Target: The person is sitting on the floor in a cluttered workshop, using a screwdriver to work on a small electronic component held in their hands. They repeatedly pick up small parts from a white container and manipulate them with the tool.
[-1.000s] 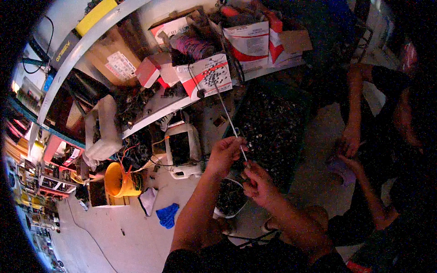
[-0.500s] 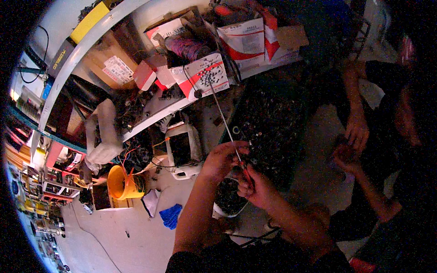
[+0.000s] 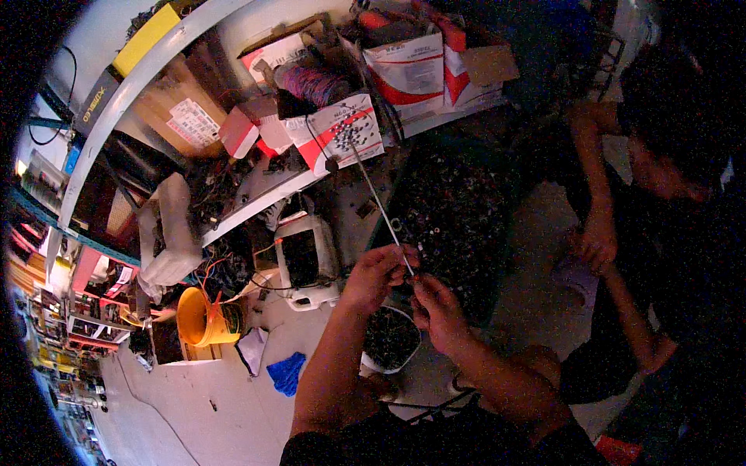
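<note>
A long thin metal rod (image 3: 377, 198) slants away from me, with both my hands on its near end. My left hand (image 3: 374, 273) pinches the rod between closed fingers. Just right of it, my right hand (image 3: 441, 312) is closed round the rod's near end, mostly hiding it. At the far tip, a cluster of small dark bits (image 3: 351, 130) shows in front of a white and red box (image 3: 320, 155); whether they cling to the rod I cannot tell. Below the rod lies a large dark-green bin (image 3: 497, 299) full of small mixed parts, dimly lit.
A bucket of dark bits (image 3: 391, 339) stands under my hands. On the left are a yellow bucket (image 3: 194, 314), a blue cloth (image 3: 286, 373) and an open white plastic container (image 3: 315, 297). A shelf edge (image 3: 260, 203) runs behind. At right, a co-worker's hands (image 3: 597, 247) are close together.
The red handle that showed in my right hand is now covered by it. My hands still hold the rod. The co-worker's head has come lower, and the whole view has shifted slightly.
</note>
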